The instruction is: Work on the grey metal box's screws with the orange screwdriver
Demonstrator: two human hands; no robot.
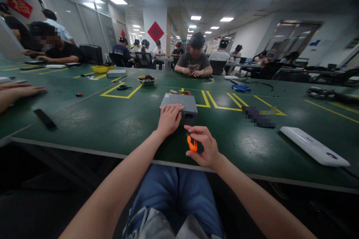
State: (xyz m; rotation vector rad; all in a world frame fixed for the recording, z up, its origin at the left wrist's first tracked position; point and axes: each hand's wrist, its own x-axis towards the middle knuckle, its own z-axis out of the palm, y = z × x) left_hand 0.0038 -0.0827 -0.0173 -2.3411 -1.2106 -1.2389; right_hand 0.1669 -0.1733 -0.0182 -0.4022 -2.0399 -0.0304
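A grey metal computer power supply unit [179,101] sits on the green table in front of me, its socket side turned to the right and a bundle of coloured cables [181,92] behind it. My left hand [169,119] is laid over its top and near edge, fingers bent against the casing, thumb hidden. Just nearer to me, my right hand [204,145] pinches an orange and black screwdriver [192,143] between thumb and fingers. Its shaft does not show clearly, and I see no contact with the unit.
A metal bowl [146,79] of small items stands beyond the unit. To the right lie a dark blurred object [259,116], a white device [314,145] and a blue cable [240,87]. At left are a black strip [45,118] and another person's hand [22,91].
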